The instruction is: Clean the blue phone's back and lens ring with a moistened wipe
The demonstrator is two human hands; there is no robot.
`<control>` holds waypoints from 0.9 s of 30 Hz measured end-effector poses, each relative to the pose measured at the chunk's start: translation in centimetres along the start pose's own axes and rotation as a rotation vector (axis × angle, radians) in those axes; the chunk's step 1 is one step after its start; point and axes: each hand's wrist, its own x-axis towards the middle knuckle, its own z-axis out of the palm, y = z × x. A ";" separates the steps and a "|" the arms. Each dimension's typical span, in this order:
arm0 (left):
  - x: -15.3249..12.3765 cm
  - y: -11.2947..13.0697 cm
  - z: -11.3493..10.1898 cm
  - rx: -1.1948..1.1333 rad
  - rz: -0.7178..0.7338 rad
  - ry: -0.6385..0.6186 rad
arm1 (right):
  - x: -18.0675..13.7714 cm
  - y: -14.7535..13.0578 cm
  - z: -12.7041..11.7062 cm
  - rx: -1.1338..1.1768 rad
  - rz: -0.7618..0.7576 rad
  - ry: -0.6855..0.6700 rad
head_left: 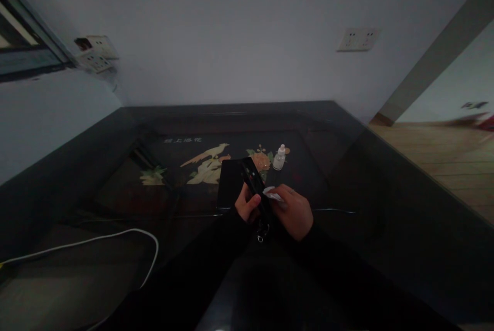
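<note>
A dark phone (253,177) with a strap and metal ring at its lower end is held tilted in my left hand (247,204), the thumb lying across it. My right hand (294,211) pinches a crumpled white tissue (272,193) against or very close to the phone's right edge; exact contact is hard to tell. Beneath and left of the phone, a flat black rectangular object (229,185) lies on the dark glossy table (332,259). Just beyond my right hand stands a small clear bottle (279,158) with a white cap.
Bird and flower pictures (210,161) decorate the tabletop. A white cable (116,234) curves across the left side. The wall (227,37) behind carries sockets (358,39) at right and more sockets (101,47) at left. Wooden floor (447,161) shows beyond the table's right edge.
</note>
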 end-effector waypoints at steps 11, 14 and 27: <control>-0.1 0.0 0.4 -0.023 0.037 0.027 | 6.0 -0.7 0.5 0.004 -0.035 0.070; 0.1 -0.2 0.2 -0.010 0.079 0.043 | 3.0 -0.3 0.2 0.039 -0.055 0.009; -0.2 0.0 0.3 -0.035 -0.017 -0.019 | 5.6 -0.6 -0.1 0.081 -0.118 0.116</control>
